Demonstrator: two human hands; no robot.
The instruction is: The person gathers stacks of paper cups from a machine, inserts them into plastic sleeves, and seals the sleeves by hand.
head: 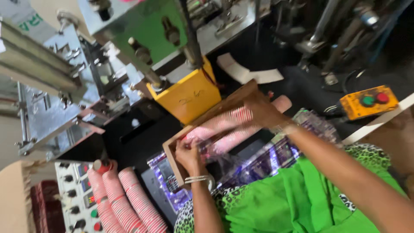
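Head view showed two stacks of red-and-white paper cups [224, 129] in a wooden tray [172, 157] at frame centre, right hand [263, 113] clasping their far end, left hand [188, 154] gripping the near end; three more cup stacks [125, 203] lay lower left.

Both bare forearms reach up from the lower edge toward mid-frame. The left hand [189, 154], a bangle at its wrist, is curled with fingers pinched together. The right hand [264, 111], higher and to the right, has its fingers closed in a grasp.
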